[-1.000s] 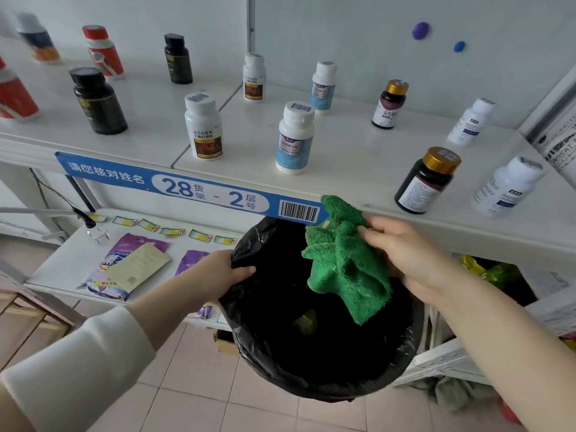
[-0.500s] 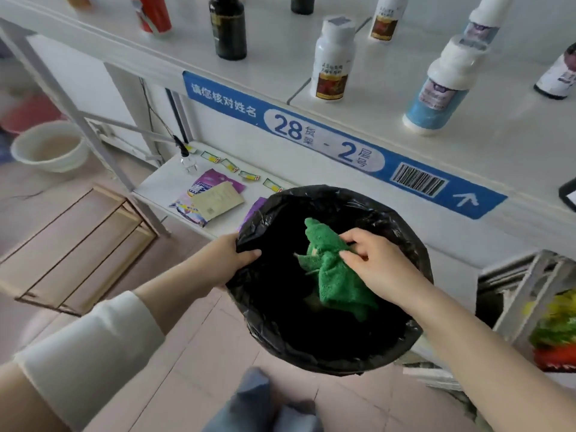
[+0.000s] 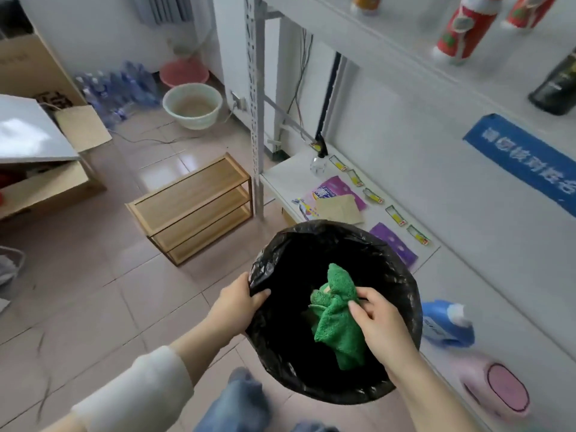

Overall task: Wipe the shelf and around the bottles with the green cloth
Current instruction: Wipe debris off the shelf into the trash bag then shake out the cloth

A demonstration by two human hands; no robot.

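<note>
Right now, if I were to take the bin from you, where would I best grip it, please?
Probably the far rim, coming from the floor side. The bin is wide and round with no handle showing; the left hand grips its left rim, the right hand holds the cloth at its mouth, and the lower shelf crowds its right.

Blue strip [image 3: 523,160] on front edge of shelf [image 3: 405,120]: one row of white Chinese characters, motion-blurred, not legible with certainty. Cardboard box [image 3: 28,67]: dark print on side, partly hidden, unreadable. Purple packet [image 3: 338,191] on lower shelf: print too small to read.
</note>
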